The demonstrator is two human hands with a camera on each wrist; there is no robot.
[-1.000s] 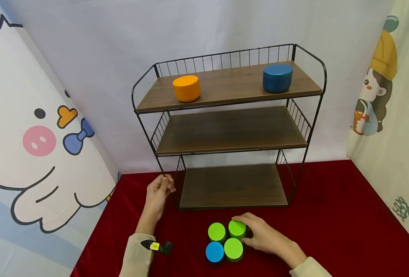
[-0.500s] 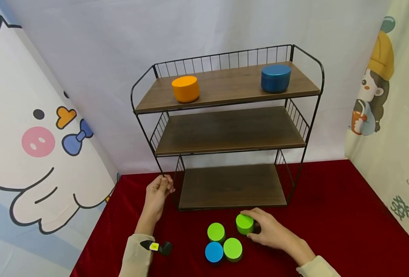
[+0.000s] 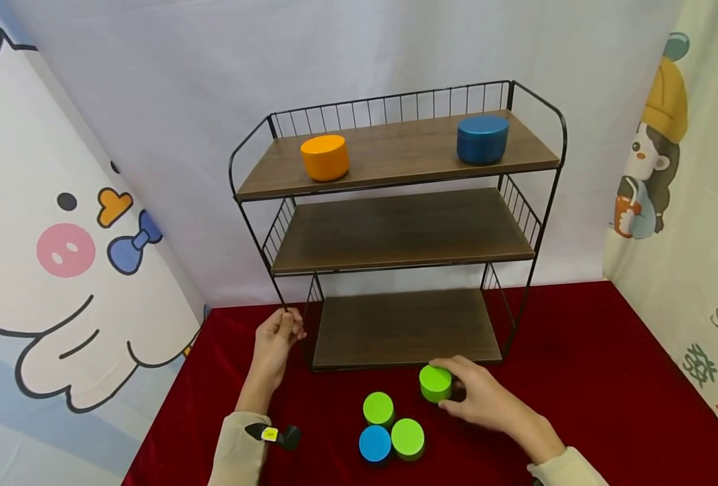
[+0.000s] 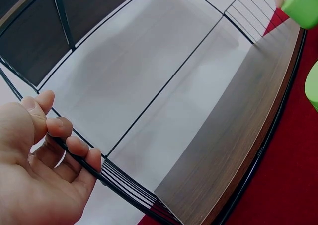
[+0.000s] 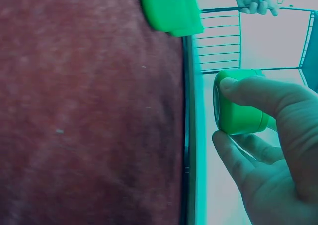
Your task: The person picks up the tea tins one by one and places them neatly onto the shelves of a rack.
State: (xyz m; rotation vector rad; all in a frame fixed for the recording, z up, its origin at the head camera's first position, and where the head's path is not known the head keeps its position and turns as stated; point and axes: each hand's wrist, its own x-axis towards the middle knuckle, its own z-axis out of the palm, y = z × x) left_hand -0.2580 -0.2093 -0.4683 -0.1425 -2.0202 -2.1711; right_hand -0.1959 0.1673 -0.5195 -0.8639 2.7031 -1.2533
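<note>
My right hand [image 3: 479,397] holds a round green tin [image 3: 435,383] between thumb and fingers, just in front of the rack's bottom shelf. The right wrist view shows the thumb on one side of that green tin [image 5: 241,106] and fingers on the other. My left hand [image 3: 277,335] grips the thin black frame post at the rack's left side; in the left wrist view its fingers [image 4: 79,148] curl round the wire. On the red cloth, left of the held tin, stand two green tins [image 3: 378,409] [image 3: 407,439] and a blue tin [image 3: 374,443], close together.
The three-tier rack [image 3: 404,233] has brown wooden shelves and a black wire frame. On its top shelf sit an orange tin [image 3: 325,158] at left and a dark blue tin [image 3: 482,140] at right. Red cloth [image 3: 577,351] covers the table; printed curtains hang at both sides.
My right hand has drawn one green tin away from the group, to the right and toward the rack. The left hand keeps its grip on the post, and the other tins stay put.
</note>
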